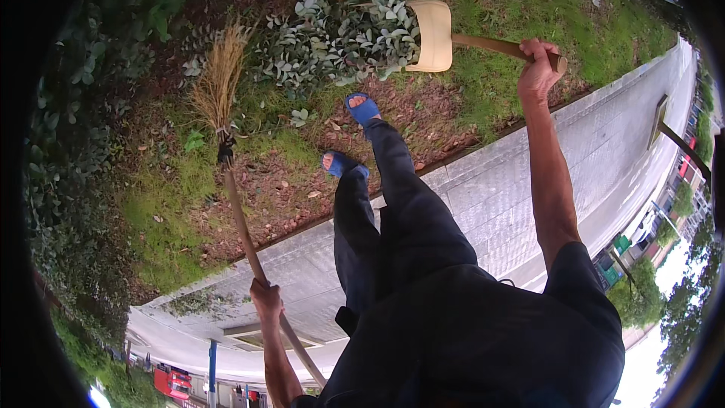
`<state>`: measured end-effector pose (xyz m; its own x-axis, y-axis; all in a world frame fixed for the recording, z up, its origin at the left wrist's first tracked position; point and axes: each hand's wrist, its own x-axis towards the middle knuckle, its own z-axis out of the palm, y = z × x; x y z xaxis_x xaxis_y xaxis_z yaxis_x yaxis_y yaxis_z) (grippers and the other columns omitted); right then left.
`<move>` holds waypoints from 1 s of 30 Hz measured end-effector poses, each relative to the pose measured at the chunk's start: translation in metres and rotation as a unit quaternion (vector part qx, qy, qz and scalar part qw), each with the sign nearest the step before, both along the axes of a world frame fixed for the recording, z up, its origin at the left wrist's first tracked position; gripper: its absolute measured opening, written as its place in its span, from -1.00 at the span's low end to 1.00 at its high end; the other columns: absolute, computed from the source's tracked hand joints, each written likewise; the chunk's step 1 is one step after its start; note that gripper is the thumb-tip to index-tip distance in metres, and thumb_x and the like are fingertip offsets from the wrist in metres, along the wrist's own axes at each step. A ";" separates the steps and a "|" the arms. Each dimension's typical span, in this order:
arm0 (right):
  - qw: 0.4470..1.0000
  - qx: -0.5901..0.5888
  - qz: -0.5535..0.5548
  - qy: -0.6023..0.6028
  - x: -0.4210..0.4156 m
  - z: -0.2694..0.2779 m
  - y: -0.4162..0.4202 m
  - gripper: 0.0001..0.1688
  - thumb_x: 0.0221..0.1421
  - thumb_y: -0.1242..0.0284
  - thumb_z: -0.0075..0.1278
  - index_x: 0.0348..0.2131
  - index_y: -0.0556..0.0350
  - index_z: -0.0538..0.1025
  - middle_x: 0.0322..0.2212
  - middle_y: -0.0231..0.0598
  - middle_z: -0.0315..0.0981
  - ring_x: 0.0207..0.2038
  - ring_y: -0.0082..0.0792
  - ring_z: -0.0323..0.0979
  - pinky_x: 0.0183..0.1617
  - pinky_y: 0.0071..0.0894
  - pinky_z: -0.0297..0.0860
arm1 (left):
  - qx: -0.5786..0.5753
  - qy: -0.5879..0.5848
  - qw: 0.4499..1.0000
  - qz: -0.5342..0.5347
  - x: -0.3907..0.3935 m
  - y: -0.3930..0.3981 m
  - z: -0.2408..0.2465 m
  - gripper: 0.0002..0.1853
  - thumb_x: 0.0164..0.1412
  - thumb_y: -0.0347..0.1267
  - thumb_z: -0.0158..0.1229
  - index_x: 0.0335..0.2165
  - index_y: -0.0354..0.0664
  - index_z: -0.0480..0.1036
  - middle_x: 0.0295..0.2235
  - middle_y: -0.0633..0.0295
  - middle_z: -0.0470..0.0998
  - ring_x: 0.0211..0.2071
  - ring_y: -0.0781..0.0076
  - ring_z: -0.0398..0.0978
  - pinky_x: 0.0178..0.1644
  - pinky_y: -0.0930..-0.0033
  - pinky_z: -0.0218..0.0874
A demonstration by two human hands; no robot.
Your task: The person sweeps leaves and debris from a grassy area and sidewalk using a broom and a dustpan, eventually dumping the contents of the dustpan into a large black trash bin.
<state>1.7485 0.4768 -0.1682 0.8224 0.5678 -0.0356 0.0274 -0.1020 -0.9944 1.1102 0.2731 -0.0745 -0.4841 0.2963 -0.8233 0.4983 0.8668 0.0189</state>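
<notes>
My left hand (265, 298) grips the wooden handle of a straw broom (221, 82), whose bristles rest among the plants ahead of me on the left. Black binding wraps the joint of bristles and stick. In my right hand (538, 68) is the end of a short wooden handle fixed to a cream-coloured dustpan (435, 35). Its mouth faces left, against a heap of cut leafy branches (334, 39). Some leaves overlap the pan's front edge, so how much lies inside cannot be told.
My feet, in blue sandals (362, 107), stand on soil and moss (272, 187) beside the cut branches. A stone kerb and pavement (481, 192) run behind my feet. Dense shrubs (73, 141) line the left. A red vehicle (171, 382) is in the distance.
</notes>
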 end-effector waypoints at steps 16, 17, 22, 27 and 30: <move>1.000 0.020 0.008 0.007 0.010 -0.017 0.007 -0.86 -0.19 0.63 0.04 -0.65 0.19 0.36 -0.64 -0.25 0.38 -0.54 -0.42 0.35 -0.26 -0.38 0.32 | -0.176 -0.353 0.918 -0.028 0.177 0.037 0.011 -0.95 -0.10 -0.54 -0.04 -0.59 -0.33 0.27 -0.80 0.24 0.30 -0.81 0.46 0.33 -0.76 0.44 0.17; 0.999 0.029 0.015 0.009 0.010 -0.017 0.007 -0.87 -0.19 0.63 0.04 -0.65 0.19 0.36 -0.64 -0.24 0.39 -0.53 -0.42 0.36 -0.26 -0.38 0.32 | -0.190 -0.386 0.902 -0.021 0.188 0.032 0.015 -0.95 -0.09 -0.54 -0.03 -0.58 -0.33 0.28 -0.80 0.26 0.30 -0.80 0.47 0.33 -0.75 0.44 0.16; 0.999 0.033 0.011 0.019 0.031 -0.022 -0.001 -0.85 -0.17 0.62 0.05 -0.64 0.19 0.35 -0.65 -0.23 0.38 -0.52 -0.42 0.37 -0.28 -0.38 0.33 | -0.191 -0.343 0.916 -0.079 0.193 0.035 0.056 -0.87 -0.06 -0.49 0.03 -0.48 -0.38 0.31 -0.75 0.18 0.34 -0.73 0.35 0.36 -0.65 0.35 0.19; 0.999 0.018 0.010 0.025 0.039 -0.022 0.005 -0.85 -0.17 0.62 0.06 -0.63 0.18 0.35 -0.64 -0.23 0.38 -0.53 -0.41 0.36 -0.27 -0.37 0.33 | -0.062 -0.153 0.959 -0.230 0.126 -0.040 0.091 -0.78 -0.16 -0.52 0.09 -0.45 -0.35 0.26 -0.61 -0.21 0.43 -0.49 -0.22 0.44 -0.46 0.03 0.25; 0.999 0.010 0.017 0.026 0.035 -0.022 0.007 -0.85 -0.17 0.63 0.05 -0.63 0.18 0.35 -0.64 -0.23 0.38 -0.53 -0.40 0.36 -0.27 -0.35 0.33 | -0.074 0.013 0.946 -0.314 0.090 -0.068 0.111 -0.90 -0.06 -0.51 -0.05 -0.48 -0.30 0.23 -0.68 -0.24 0.39 -0.56 -0.30 0.39 -0.52 -0.11 0.19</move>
